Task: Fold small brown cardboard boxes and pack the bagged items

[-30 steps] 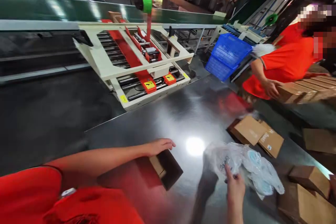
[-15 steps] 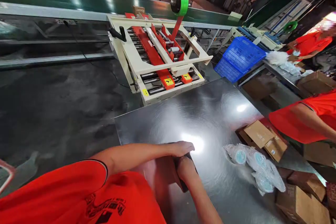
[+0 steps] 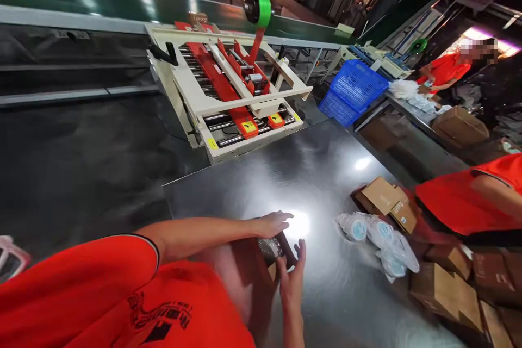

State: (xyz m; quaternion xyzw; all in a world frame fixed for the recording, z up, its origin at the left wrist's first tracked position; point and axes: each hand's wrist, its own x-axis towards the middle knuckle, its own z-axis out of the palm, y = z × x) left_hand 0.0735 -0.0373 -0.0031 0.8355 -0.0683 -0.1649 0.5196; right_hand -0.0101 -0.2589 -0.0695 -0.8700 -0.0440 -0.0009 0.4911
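A small open box (image 3: 274,250) sits on the steel table (image 3: 326,157) just in front of the person, with a clear wrapped item inside it. The left hand (image 3: 274,223) lies across the box's far edge, fingers stretched out flat and loose, not gripping. The right hand (image 3: 292,277) is at the box's near right side, fingers straight and spread, touching the rim without closing on it. To the right, near but apart from the box, lies a heap of bagged items (image 3: 379,242), and beyond it flat cartons (image 3: 385,201). More boxes (image 3: 444,288) crowd the table's right edge. A co-worker's red sleeve (image 3: 460,201) reaches in from the right. At the table's far end stands a taping machine (image 3: 228,92) with a green tape roll (image 3: 259,6), and to its right a blue basket (image 3: 354,89).
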